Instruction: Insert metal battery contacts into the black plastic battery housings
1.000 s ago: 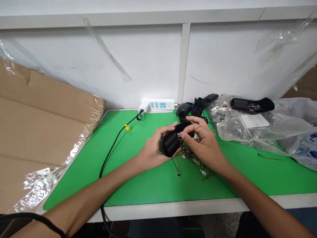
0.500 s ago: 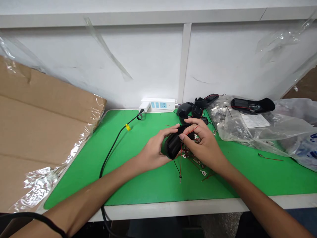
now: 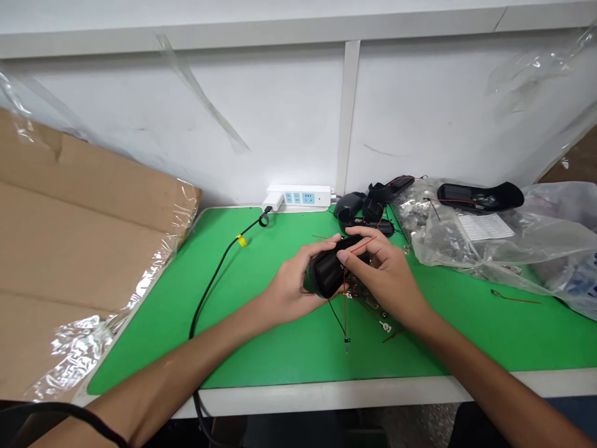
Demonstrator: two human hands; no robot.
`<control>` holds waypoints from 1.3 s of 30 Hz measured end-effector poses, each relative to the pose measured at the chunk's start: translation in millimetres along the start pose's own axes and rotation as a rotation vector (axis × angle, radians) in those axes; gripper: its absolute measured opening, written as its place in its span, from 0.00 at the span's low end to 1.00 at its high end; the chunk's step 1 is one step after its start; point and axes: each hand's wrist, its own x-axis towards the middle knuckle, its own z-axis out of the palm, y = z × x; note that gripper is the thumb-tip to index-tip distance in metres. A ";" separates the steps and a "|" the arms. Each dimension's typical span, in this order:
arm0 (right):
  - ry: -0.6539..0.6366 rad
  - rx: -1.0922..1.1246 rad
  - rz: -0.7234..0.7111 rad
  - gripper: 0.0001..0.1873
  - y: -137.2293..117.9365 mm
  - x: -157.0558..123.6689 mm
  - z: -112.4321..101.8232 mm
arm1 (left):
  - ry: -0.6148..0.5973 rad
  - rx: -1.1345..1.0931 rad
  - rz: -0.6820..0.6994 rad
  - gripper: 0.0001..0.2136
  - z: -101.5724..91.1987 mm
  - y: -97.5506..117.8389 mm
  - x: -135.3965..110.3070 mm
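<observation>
My left hand (image 3: pixel 298 277) is wrapped round a black plastic housing (image 3: pixel 326 274), tilted above the green mat. My right hand (image 3: pixel 375 264) pinches a thin red wire (image 3: pixel 364 245) between thumb and forefinger at the housing's open side. What is at the wire's inner end is hidden by the fingers. From the housing a red and a black lead hang down to a small part (image 3: pixel 347 341). Under my right hand lies a pile of small metal contacts with red wires (image 3: pixel 373 305), partly covered by the hand.
Several more black housings (image 3: pixel 368 208) lie at the back, and one (image 3: pixel 482 196) rests on a clear plastic bag (image 3: pixel 443 242) of metal parts. A white power strip (image 3: pixel 305 196) with a plugged-in black cable (image 3: pixel 219 264) stands by the wall. Cardboard (image 3: pixel 84 249) leans at left.
Both hands keep nearly the same hold on the housing and red wire. The view has shifted slightly, and the hanging leads appear a little farther right.
</observation>
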 end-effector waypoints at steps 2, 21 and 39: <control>-0.019 0.005 0.005 0.11 -1.4 1.1 -2.1 | -0.005 -0.003 0.004 0.36 -1.7 2.8 0.8; -0.028 -0.126 -0.148 0.04 -6.2 -1.2 -6.1 | -0.036 0.019 0.018 0.36 -4.9 6.5 1.1; -0.043 -0.169 -0.143 0.07 -6.8 -1.1 -5.1 | -0.036 -0.024 0.008 0.36 -3.9 2.8 -1.6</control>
